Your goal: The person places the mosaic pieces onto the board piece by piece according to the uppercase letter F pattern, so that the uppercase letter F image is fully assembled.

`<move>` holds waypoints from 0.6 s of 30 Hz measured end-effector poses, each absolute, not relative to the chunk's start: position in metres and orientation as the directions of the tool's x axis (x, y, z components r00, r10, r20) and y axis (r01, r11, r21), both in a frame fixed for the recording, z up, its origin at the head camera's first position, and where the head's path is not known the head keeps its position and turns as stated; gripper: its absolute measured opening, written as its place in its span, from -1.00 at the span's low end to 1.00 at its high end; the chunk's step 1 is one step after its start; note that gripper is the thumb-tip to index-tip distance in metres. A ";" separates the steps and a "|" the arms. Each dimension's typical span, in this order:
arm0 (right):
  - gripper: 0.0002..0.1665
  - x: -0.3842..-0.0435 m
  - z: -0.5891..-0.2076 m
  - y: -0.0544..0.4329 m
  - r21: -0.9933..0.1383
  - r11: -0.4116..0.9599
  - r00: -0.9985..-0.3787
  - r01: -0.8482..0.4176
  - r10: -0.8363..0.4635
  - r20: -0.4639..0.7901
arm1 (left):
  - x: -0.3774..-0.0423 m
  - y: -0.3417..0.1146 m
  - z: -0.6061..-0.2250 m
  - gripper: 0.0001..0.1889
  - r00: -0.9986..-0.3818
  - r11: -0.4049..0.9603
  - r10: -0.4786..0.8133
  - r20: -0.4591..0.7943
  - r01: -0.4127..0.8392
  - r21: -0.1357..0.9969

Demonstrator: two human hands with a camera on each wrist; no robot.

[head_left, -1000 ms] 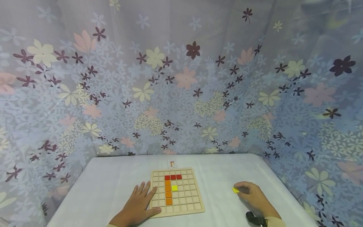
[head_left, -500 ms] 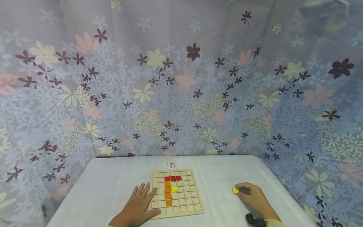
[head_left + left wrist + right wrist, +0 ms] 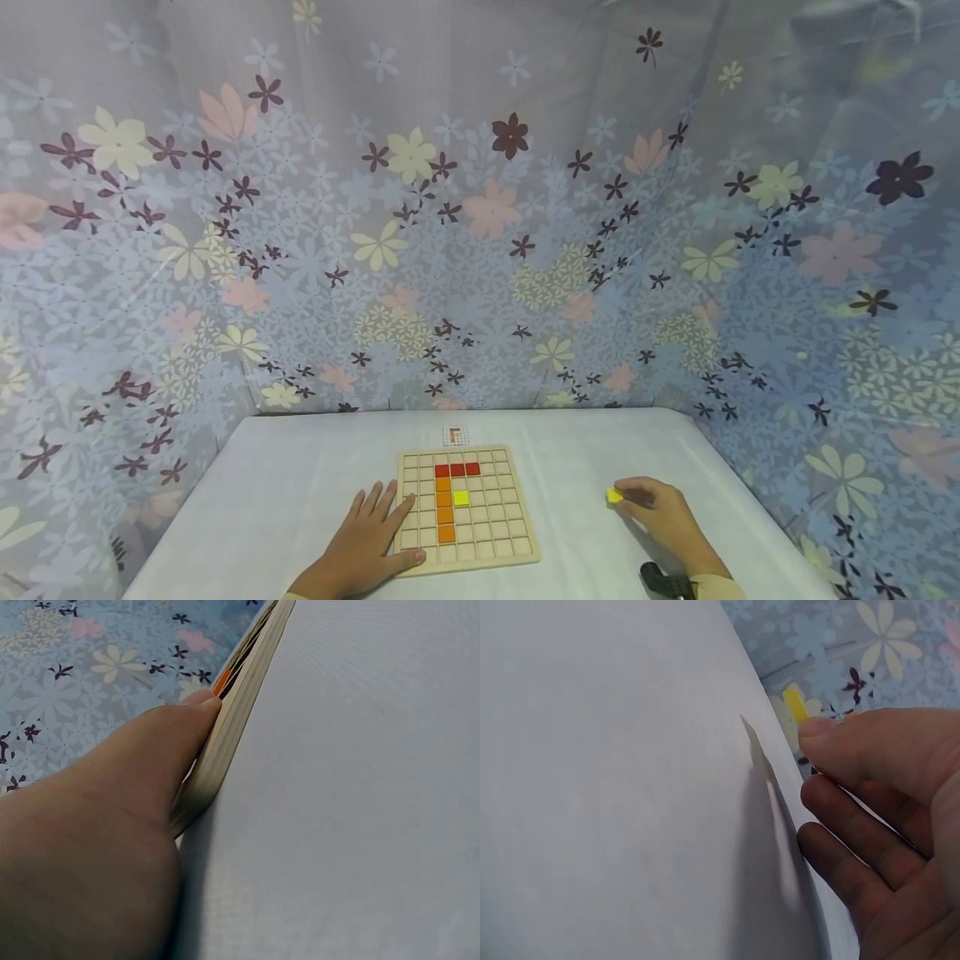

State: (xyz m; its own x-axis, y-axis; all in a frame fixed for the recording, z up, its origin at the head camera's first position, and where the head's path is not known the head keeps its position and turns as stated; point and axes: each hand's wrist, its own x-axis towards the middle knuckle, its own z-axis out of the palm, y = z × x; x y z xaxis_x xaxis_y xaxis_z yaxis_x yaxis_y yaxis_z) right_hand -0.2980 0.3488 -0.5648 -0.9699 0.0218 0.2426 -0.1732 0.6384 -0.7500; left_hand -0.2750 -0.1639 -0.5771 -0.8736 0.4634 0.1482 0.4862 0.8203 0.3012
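Note:
A wooden grid board [image 3: 495,529] lies on the white-covered table. Its cells hold red tiles [image 3: 457,470] in a row of 3, a column of several orange tiles [image 3: 446,515] and one yellow tile [image 3: 461,498]. My left hand [image 3: 363,542] rests on the board's left edge with fingers spread; in the left wrist view the thumb [image 3: 169,739] lies on its rim. To the right of the board, my right hand [image 3: 660,512] pinches another yellow tile [image 3: 796,703] between thumb and fingers, above the table.
A small printed card [image 3: 455,435] with a coloured grid pattern lies just behind the board. The white table cover [image 3: 315,450] reaches back to a flowered curtain [image 3: 480,250] that hangs behind and at both sides. A black strap device [image 3: 663,581] sits on the right wrist.
My right hand has shifted slightly left with the yellow tile, whose angle between the fingers has changed. The left hand and the board stay in place.

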 end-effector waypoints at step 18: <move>-0.71 -0.310 -0.557 0.271 -0.735 0.578 -0.932 -0.355 -0.159 0.326 | -0.281 -0.167 -0.589 0.02 -0.867 0.821 0.466 0.179 0.499 0.279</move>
State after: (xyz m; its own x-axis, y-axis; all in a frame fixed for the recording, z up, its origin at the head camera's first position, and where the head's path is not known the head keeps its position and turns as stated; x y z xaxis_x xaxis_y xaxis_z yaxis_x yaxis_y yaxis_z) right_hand -0.3100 0.2706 -0.5567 -0.9321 -0.1586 0.3258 -0.3552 0.5777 -0.7349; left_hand -0.2808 -0.1667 -0.5888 -0.8665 0.4661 0.1787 0.4989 0.8207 0.2785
